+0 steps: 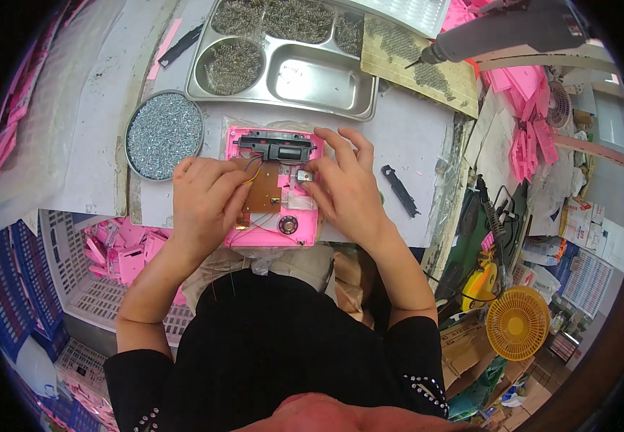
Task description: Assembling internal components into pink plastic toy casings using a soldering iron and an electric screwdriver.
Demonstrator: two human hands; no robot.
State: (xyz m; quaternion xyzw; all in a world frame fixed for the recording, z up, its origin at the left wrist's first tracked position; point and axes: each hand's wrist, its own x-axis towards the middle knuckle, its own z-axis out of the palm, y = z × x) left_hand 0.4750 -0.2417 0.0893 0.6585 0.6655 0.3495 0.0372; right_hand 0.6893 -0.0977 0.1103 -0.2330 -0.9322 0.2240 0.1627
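A pink plastic casing lies open in front of me on the table edge. Inside it are a black plastic mechanism along the top, a brown circuit board, a small round speaker and thin wires. My left hand is over the casing's left side, thumb and forefinger pinched on thin wires above the board. My right hand reaches in from the other side, thumb and forefinger closed on a small silvery metal piece; its outer fingers are raised.
A round dish of small screws stands at left. Beyond the casing is a metal compartment tray of springs. A power screwdriver hangs at upper right above a yellowish board. Black plastic strips and a basket of pink parts flank me.
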